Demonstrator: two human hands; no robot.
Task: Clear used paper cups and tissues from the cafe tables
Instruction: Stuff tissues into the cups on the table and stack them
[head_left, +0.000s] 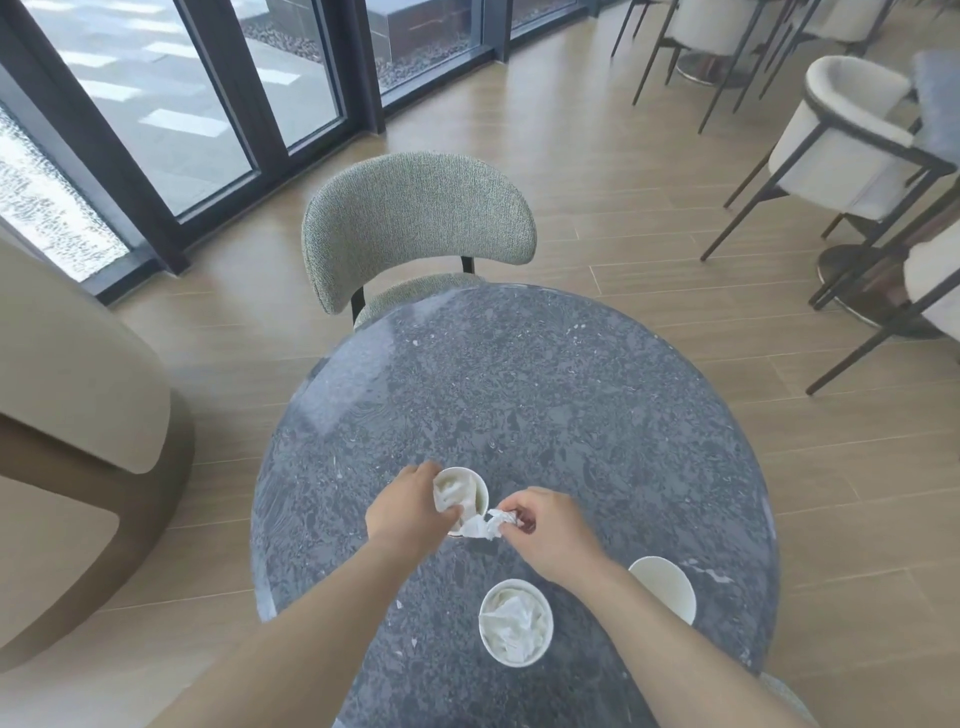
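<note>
Three white paper cups stand on a round grey stone table (519, 374). My left hand (405, 512) grips the far cup (470, 491), which has tissue stuffed inside. My right hand (545, 525) pinches a crumpled white tissue (485, 525) just beside that cup's near rim. A second cup (515, 629), filled with crumpled tissue, stands near the table's front edge. A third cup (667, 584) is partly hidden behind my right forearm, and I see nothing in it.
A grey upholstered chair (415, 223) is tucked at the table's far side. White armchairs with dark metal legs (852, 150) stand at the right. A beige curved seat (78, 405) is at the left. Glass doors (171, 104) line the far wall.
</note>
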